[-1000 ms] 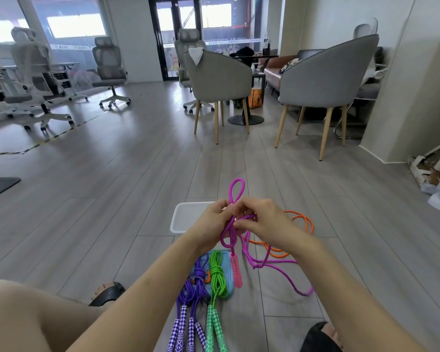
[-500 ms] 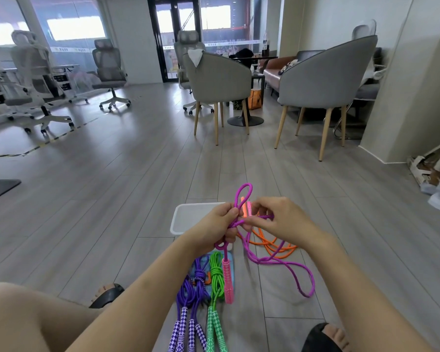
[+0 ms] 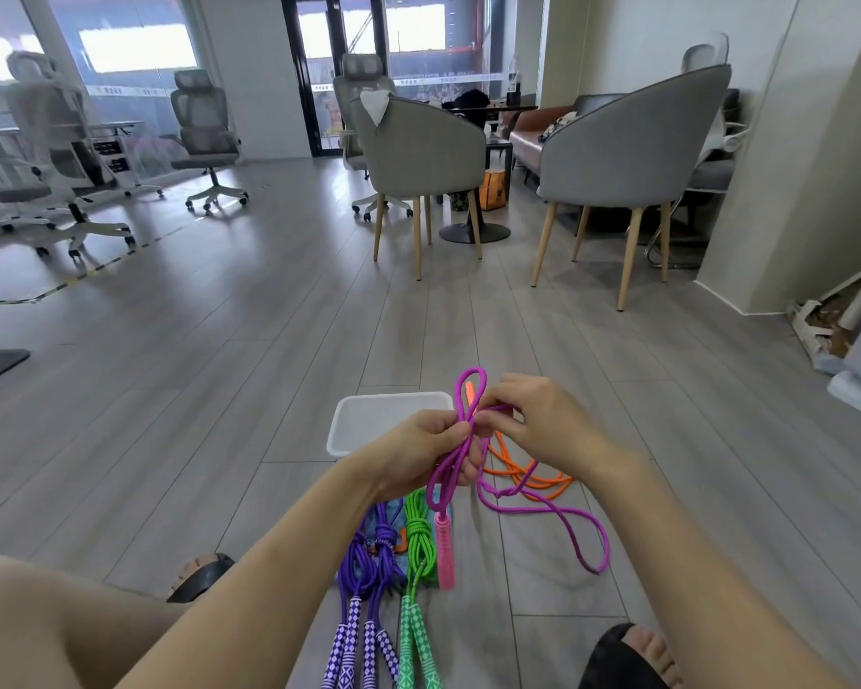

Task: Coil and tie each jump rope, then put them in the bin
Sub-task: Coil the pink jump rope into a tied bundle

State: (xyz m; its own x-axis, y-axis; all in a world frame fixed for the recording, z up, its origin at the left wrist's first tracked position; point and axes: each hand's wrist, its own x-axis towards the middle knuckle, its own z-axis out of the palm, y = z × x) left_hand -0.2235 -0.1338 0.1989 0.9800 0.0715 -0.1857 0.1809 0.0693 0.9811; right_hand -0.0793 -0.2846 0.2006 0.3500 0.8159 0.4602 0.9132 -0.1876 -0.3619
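Grey plank floor point(image 3: 220, 390), office room, grey chairs point(image 3: 632, 141) seen in the background. Magenta jump rope point(image 3: 456, 460) is held up over the floor between both hands. Left hand point(image 3: 418, 457): fingers curled, rope bundle pinched between thumb and fingers. Right hand point(image 3: 543, 420): fingertips pressed together on a strand just right of the left grip. A small loop is seen standing above the left grip. Pink handle point(image 3: 444, 549) hangs straight below the left grip, lower end touching or nearly touching the floor; cannot tell which. Rest of the magenta rope trails on the floor below and right of the right grip, in loose loops.

White bin point(image 3: 369, 420) sits on the floor just beyond the left grip, partly hidden by that hand. Orange rope point(image 3: 528, 477) lies loose on the floor under the right grip. Below the left grip, purple rope point(image 3: 379, 554) and green rope point(image 3: 418, 539) are laid side by side, both coiled and knotted, handles pointing toward the person. Something blue lies under them; detail not readable. Sandalled feet point(image 3: 627, 653) are seen at the lower edge.
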